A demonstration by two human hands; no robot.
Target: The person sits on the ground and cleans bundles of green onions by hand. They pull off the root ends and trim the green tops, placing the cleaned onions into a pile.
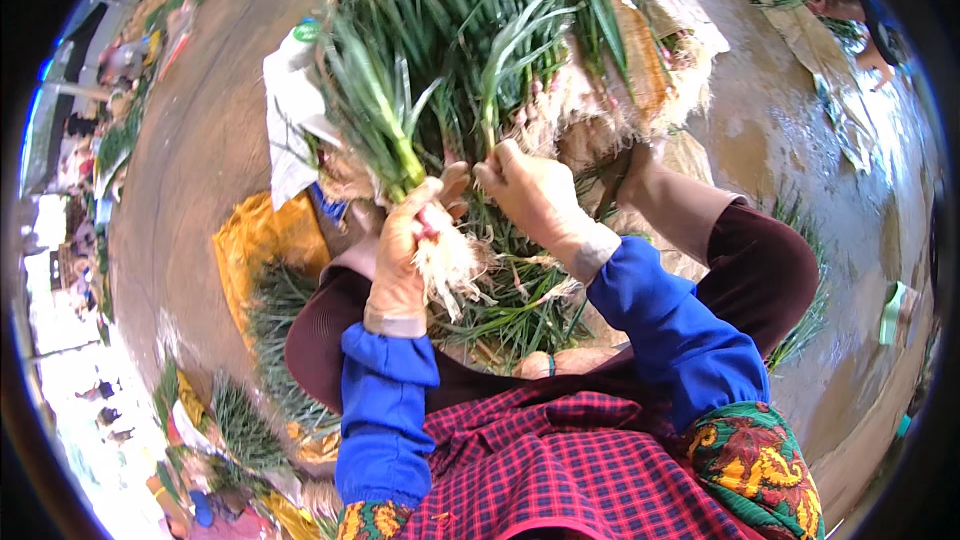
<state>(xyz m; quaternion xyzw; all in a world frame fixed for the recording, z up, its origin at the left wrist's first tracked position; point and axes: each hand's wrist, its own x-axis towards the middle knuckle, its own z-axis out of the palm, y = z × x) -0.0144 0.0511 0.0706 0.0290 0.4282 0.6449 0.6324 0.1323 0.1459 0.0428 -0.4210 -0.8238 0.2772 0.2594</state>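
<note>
My left hand (409, 240) grips a bunch of green onions (401, 150) near its reddish bulbs. Pale stringy roots (450, 259) hang below that fist, and the leaves point up and away. To its right, my right hand (529, 187) pinches a green onion stalk (490, 101) low down, its leaves rising over the heap behind. A large heap of green onions (442, 22) lies in front of me, roots turned toward me on the right side. Loose leaves and trimmings (525, 307) are scattered between my legs, beneath both hands.
A white plastic container (296, 94) with a green cap stands left of the heap. An orange-yellow sack (270, 232) and more onion greens (289, 337) lie beside my left knee. Wet concrete floor (847, 240) extends right. A person's hand (874, 60) shows at upper right.
</note>
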